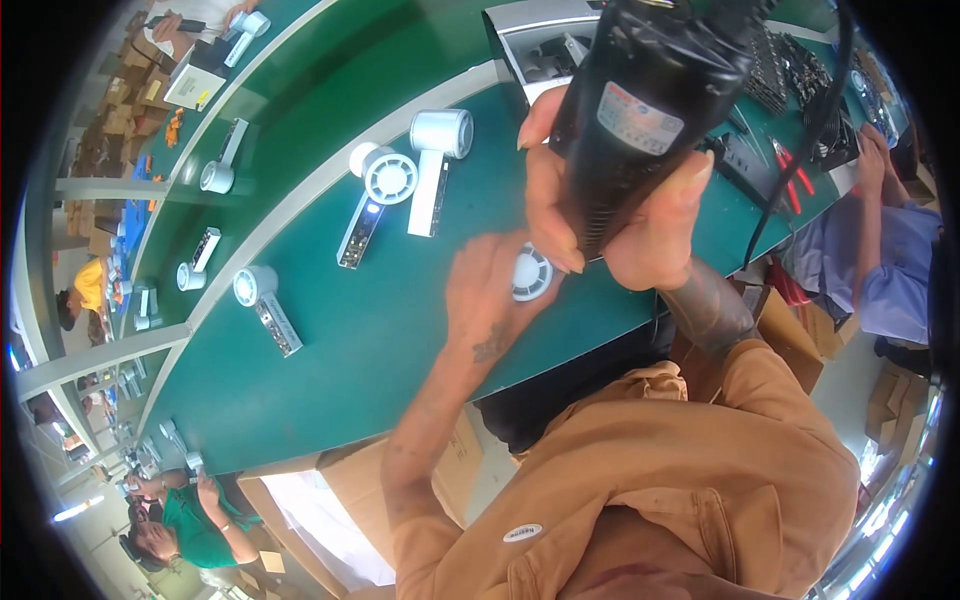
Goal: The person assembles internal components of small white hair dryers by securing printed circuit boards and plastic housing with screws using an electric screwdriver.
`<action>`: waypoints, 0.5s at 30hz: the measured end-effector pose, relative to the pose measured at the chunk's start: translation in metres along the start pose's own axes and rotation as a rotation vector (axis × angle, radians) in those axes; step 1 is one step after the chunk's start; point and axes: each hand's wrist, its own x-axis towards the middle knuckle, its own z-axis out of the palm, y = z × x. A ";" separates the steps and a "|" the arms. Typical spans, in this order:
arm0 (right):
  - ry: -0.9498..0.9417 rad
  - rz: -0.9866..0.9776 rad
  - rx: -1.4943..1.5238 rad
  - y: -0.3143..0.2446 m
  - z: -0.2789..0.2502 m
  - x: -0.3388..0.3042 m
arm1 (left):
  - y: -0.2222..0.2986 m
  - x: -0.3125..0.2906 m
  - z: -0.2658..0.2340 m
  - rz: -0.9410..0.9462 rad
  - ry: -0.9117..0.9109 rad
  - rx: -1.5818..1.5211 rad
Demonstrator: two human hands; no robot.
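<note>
At the far left, a worker in green (pixel 205 525) is beside the end of the bench. Past the pale rail (pixel 400 118) that borders the bench's far side runs a green belt (pixel 330 75) carrying more white devices. On the green bench top (pixel 330 390), just inside the rail, one white device (pixel 258 288) with a round head lies slanted, and a wide stretch of green surface runs from it toward the near edge. Farther right, a lit device (pixel 390 181) shows a small bright light on its handle, close beside another device (pixel 429 190). Green surface lies between this pair and the left hand (pixel 488 285), which is closed around a held device (pixel 532 272), its slotted round head poking out by the fingers. That device is over the bench, nearer its front edge than the rail. The right hand (pixel 645 250) is wrapped around a black power tool (pixel 655 65), whose lower end is close to the held device. Room is tighter to the right: a cable (pixel 826 120) hangs across, past red-handled pliers (pixel 793 180), with a worker in pale blue (pixel 880 250) beyond.
</note>
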 end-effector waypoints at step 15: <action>-0.001 0.008 -0.023 0.007 -0.001 0.000 | 0.001 0.001 -0.002 0.003 -0.019 0.029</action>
